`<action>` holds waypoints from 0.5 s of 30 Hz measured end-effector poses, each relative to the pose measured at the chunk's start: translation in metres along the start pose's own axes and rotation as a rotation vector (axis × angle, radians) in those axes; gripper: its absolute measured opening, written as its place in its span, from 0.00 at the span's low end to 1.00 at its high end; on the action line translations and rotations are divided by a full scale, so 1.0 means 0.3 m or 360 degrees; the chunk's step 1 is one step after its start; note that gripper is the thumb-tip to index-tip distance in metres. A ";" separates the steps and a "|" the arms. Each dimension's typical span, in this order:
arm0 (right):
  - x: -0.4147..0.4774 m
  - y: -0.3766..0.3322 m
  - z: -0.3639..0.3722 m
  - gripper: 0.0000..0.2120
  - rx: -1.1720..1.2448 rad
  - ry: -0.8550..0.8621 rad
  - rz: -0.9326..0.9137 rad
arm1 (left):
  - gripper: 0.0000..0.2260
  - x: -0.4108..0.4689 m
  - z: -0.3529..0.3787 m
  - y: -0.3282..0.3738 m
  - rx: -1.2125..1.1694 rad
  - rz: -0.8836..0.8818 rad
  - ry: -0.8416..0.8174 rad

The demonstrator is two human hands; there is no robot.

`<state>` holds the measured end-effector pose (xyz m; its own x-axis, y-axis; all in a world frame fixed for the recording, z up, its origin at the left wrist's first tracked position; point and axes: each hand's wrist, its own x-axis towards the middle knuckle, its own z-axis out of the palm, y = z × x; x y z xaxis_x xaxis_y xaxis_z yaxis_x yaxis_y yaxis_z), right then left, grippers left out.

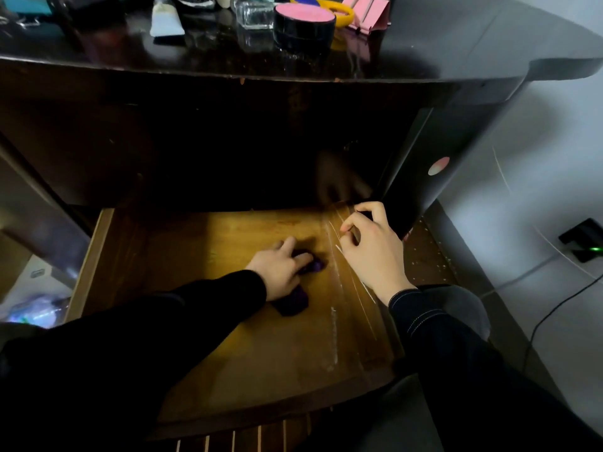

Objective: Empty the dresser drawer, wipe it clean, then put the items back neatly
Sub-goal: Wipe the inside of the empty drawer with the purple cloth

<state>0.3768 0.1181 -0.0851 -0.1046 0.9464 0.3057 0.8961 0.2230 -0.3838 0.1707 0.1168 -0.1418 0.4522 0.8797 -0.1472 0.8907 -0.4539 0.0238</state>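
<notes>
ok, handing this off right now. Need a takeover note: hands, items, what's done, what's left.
Left hand presses the purple cloth onto the drawer floor.
Right hand pinches the edge of the clear plastic liner at the drawer's right side, holding it raised.
Items: pink-lidded jar, glass bottle, tube and yellow scissors sit on the dresser top. None show in the lit part of the drawer; its back is in shadow.
Done: drawer emptied, wiping started.
Left: finish wiping, lay the liner flat, put the items back neatly.
</notes>
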 end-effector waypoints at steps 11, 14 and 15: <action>0.000 -0.006 -0.002 0.02 -0.0014 -0.0007 -0.0006 | 0.24 -0.127 0.026 0.074 0.0056 0.0829 -0.0140; -0.001 -0.002 0.001 0.03 -0.0006 0.0013 -0.0018 | 0.23 -0.008 -0.020 0.048 0.0000 0.0349 -0.0027; -0.001 -0.001 0.001 0.03 -0.0005 0.0015 -0.0024 | 0.23 0.006 -0.025 0.055 -0.0003 0.0284 -0.0002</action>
<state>0.3763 0.1178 -0.0853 -0.1138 0.9408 0.3194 0.8957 0.2363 -0.3767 0.1866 0.1119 -0.1343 0.6031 0.7850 -0.1417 0.7964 -0.6025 0.0518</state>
